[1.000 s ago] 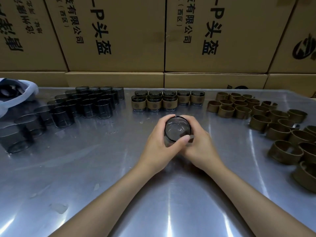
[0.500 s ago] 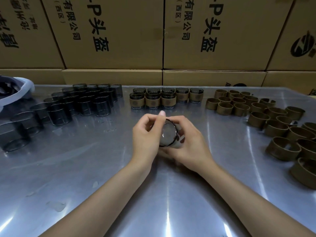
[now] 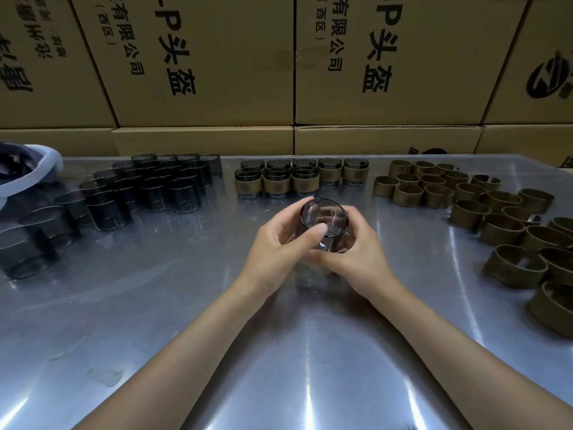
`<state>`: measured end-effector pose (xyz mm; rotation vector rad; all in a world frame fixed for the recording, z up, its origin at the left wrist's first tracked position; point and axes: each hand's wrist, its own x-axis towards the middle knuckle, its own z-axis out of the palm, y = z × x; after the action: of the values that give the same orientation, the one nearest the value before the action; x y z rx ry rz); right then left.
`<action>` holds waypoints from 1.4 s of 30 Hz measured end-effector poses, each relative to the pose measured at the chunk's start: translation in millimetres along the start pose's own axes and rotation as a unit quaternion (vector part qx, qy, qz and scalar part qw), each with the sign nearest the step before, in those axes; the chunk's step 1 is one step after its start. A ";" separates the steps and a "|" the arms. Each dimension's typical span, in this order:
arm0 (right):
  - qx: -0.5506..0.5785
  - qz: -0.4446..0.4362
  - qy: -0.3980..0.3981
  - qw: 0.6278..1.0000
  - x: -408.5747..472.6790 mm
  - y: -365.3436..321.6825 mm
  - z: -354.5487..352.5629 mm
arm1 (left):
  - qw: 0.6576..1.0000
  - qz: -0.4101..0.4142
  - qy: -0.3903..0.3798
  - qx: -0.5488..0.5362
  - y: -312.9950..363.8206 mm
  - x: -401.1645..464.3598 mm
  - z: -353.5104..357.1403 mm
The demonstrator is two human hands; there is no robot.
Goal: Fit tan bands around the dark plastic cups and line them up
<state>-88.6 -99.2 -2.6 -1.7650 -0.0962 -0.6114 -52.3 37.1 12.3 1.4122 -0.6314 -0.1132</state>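
Note:
A dark see-through cup [image 3: 329,214] stands upright at the middle of the metal table [image 3: 186,305], its open rim facing me. My left hand [image 3: 279,246] grips it from the left with the thumb lying over the near rim. My right hand [image 3: 359,249] wraps it from the right and below. Whether a band sits on this cup is hidden by my fingers. Several banded cups [image 3: 305,180] stand in two rows just behind. Bare dark cups [image 3: 155,187] crowd the left. Loose tan bands [image 3: 465,197] lie to the right.
Stacked cardboard boxes [image 3: 201,57] printed with black characters wall off the far side of the table. A white and dark object [image 3: 28,169] sits at the far left edge. Bare tabletop stretches between my forearms and toward me.
The cup was tilted on its side between my hands half a second ago; now it stands upright with its rim up. My left thumb has come down across the near rim.

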 end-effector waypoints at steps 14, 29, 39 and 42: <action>-0.050 -0.007 -0.004 0.999 -2.2 -3.2 3.3 | 0.998 -0.026 -0.003 -0.059 -0.2 -1.7 5.3; -0.177 -0.091 -0.038 0.979 -11.4 -7.2 9.4 | 0.987 -0.057 0.146 -0.021 -0.1 -1.8 6.0; -0.022 -0.053 0.006 0.998 -15.3 -18.1 18.9 | 0.932 -0.201 0.048 -0.296 1.7 5.5 -1.2; 0.003 -0.071 0.046 0.996 -15.7 -22.7 22.7 | 0.941 -0.216 0.054 -0.256 -3.3 7.2 3.4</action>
<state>-102.6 -67.6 6.8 -1.7319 -0.1616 -0.7937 -47.0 30.4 11.7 1.0176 -0.1667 -0.5095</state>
